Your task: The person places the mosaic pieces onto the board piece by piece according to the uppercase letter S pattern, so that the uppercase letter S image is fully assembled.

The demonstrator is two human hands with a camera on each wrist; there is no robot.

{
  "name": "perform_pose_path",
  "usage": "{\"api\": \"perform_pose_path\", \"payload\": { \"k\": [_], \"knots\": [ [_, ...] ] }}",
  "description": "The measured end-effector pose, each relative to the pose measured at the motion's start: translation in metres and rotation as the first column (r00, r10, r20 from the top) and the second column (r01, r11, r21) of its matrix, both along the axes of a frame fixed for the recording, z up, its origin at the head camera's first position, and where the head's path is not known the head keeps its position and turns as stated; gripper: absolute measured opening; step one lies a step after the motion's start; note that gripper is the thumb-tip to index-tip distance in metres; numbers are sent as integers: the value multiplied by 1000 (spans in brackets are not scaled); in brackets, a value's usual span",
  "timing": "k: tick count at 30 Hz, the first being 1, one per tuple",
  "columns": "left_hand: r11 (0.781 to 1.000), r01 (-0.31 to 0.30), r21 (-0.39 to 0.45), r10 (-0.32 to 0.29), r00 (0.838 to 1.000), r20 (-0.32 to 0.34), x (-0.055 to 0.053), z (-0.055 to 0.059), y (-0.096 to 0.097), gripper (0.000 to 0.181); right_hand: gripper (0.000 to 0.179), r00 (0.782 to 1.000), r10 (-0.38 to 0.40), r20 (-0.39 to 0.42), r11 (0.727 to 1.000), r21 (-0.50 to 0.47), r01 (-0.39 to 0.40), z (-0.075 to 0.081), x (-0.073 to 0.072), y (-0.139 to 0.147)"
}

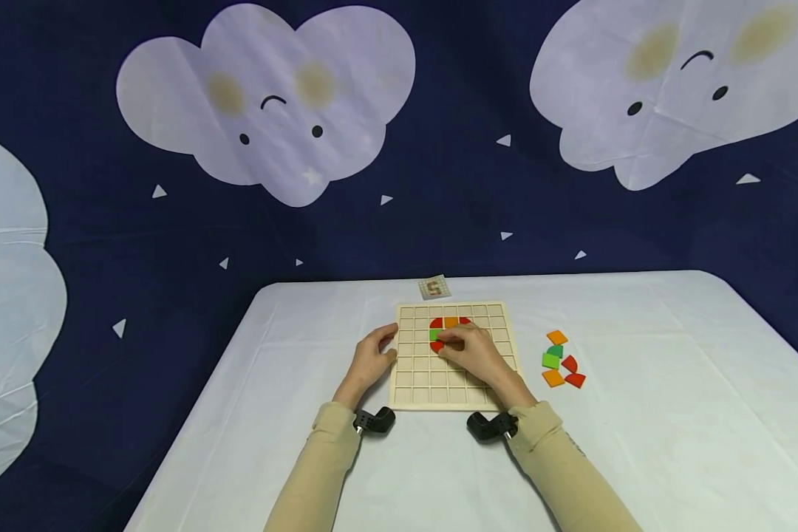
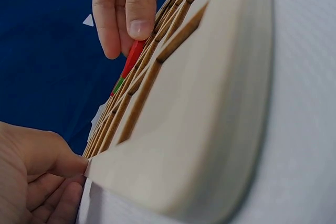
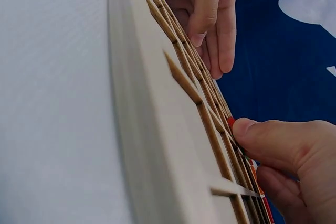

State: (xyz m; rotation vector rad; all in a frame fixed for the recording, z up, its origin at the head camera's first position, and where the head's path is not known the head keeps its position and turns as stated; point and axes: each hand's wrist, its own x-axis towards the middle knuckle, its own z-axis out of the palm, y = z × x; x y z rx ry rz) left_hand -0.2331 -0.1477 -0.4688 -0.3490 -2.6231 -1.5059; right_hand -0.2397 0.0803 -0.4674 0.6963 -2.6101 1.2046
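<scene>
A pale wooden grid board lies on the table, its low ridges marking out squares. At its left edge, my left hand holds the rim with thumb and curved fingers; the thumb meets the side. My right hand reaches over the board and pinches a red quarter-round tile at the grid, thumb against it. Just above that tile are a green square tile, another red quarter-round tile and an orange square tile. A further red tile is partly hidden by the right hand.
Right of the board lie loose tiles: orange squares, a light green square, a dark green rounded piece and red quarter-rounds. A small pattern card lies behind the board. Both wrists wear black cameras.
</scene>
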Motion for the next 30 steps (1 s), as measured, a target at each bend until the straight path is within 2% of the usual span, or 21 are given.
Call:
{"api": "perform_pose_path", "payload": {
  "k": [10, 30],
  "knots": [
    [1000, -3, 3, 3, 1000, 3, 0, 0, 0, 49, 29, 999, 30, -38, 999, 31, -29, 1, 0, 0],
    [1000, -1, -9, 1, 1000, 4, 1, 1, 0, 48, 29, 998, 27, -62, 999, 36, -25, 0, 0, 0]
  ]
}}
